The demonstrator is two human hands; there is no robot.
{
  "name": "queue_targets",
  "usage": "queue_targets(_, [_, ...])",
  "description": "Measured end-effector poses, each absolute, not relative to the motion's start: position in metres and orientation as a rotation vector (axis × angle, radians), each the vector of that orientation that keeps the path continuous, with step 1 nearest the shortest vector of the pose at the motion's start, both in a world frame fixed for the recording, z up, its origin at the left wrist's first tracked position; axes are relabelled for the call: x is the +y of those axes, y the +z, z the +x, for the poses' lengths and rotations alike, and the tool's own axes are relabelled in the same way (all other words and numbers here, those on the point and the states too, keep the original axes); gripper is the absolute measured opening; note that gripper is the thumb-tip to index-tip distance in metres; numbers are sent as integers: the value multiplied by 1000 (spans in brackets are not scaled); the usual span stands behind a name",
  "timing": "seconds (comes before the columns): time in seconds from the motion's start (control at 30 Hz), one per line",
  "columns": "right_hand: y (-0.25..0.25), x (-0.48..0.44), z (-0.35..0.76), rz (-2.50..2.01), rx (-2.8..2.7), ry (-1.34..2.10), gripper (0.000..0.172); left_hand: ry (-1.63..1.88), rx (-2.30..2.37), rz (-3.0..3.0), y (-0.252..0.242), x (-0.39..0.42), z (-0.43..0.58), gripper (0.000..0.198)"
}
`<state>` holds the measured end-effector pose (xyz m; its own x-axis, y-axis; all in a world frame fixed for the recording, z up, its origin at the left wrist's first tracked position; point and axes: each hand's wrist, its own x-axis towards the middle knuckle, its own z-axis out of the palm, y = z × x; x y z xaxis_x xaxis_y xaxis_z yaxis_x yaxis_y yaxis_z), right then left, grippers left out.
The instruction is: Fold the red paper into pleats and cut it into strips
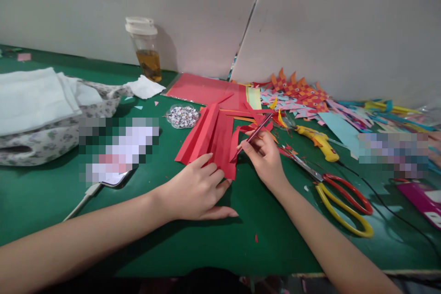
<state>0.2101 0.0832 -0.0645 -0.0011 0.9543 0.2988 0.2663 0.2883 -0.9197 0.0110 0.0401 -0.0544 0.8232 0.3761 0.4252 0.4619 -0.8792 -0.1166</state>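
A red sheet of paper cut into long strips (210,140) lies on the green table (213,243), fanned toward the wall. My left hand (200,190) rests on the table with fingertips pressing the sheet's near edge. My right hand (263,156) pinches one narrow red strip (253,135) and lifts it at a slant above the sheet.
Scissors with red and yellow handles (341,200) lie right of my right hand. A yellow glue gun (319,140), a dish of googly eyes (182,116), woven paper fish (296,89), a lidded cup (146,48), a cloth bag (51,135) and a phone on a cable (113,179) surround the work.
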Motion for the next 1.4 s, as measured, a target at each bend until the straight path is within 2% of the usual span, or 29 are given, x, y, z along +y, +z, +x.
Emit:
queue_targets(0.33, [-66,84,210,-1180,-1518,804,28,-524,-699,-2819,-55,40,12,65])
queue_targets(1.03, [-60,78,208,-1141,-1452,815,21,-466,-721,-2866,-54,42,10,63])
queue_targets(1.23, [-58,82,217,-1174,-1284,650,4,-500,-754,-2884,-55,43,10,61])
queue_targets(1.4, [-56,83,221,-1512,-1392,673,16,-520,-828,-2916,-58,42,9,56])
